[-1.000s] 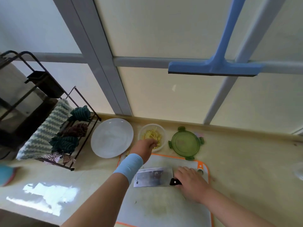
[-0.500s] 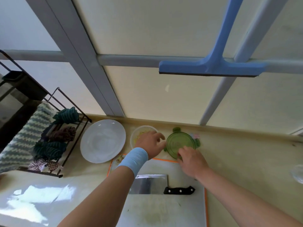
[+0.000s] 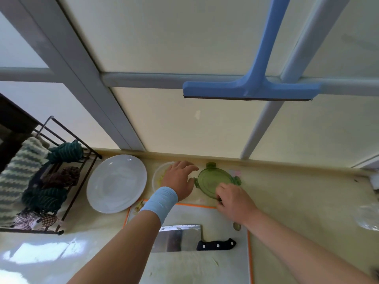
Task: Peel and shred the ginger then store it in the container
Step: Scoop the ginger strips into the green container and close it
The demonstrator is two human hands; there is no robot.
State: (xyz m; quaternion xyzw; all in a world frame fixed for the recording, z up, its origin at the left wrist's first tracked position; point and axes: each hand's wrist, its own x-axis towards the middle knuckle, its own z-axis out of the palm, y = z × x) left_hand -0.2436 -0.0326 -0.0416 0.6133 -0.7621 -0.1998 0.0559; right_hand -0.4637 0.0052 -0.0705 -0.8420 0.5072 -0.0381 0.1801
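Right hand (image 3: 233, 199) pinches the near rim of the green lid (image 3: 213, 178) with curled fingers; left hand (image 3: 180, 179) lies spread, holding nothing, over the round container (image 3: 157, 175) of ginger shreds (image 3: 162, 178), just beside the lid; cleaver (image 3: 180, 238) rests on the cutting board (image 3: 205, 267)

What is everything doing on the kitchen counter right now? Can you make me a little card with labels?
left hand: spread open over the container
right hand: fingers curled at the near rim of the green lid
ginger shreds: inside the container, mostly hidden by the left hand
green lid: off, lying beside the container
cleaver: lying flat on the cutting board, nobody holding it
white plate: left of the container
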